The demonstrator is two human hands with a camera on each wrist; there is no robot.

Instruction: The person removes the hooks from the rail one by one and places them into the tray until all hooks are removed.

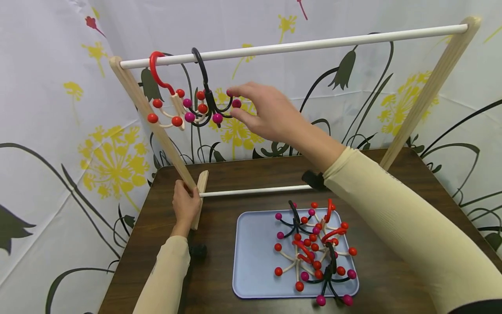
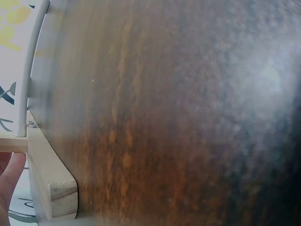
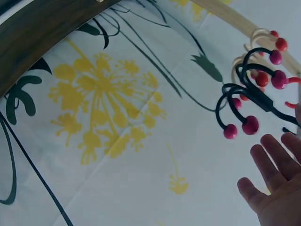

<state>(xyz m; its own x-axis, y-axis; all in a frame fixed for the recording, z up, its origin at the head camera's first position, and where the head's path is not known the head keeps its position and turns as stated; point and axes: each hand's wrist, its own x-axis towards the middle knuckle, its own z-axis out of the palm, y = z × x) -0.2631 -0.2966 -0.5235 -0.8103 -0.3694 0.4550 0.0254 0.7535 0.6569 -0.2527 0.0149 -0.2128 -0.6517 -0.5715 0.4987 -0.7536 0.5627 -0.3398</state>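
Observation:
A black multi-armed hanger [image 1: 209, 98] with magenta ball tips hangs by its hook from the upper white rod [image 1: 298, 46]. Beside it, on the left, hangs a cream hanger [image 1: 177, 104] with a red hook and red balls. My right hand [image 1: 272, 109] is raised at the black hanger's right side, fingertips close to its balls. In the right wrist view, that hand's fingers [image 3: 273, 157] are spread and relaxed, with nothing in the palm. Low on the left, my left hand [image 1: 186, 205] grips the foot of the rack's wooden post [image 1: 172, 159].
On the brown table [image 1: 219, 257] lies a light blue tray [image 1: 251, 257] heaped with several more hangers, black and cream, some overhanging its edge. A lower white rod [image 1: 255, 191] joins the posts. The right post [image 1: 427, 96] stands behind my right arm. A flowered curtain [image 1: 243, 22] hangs behind.

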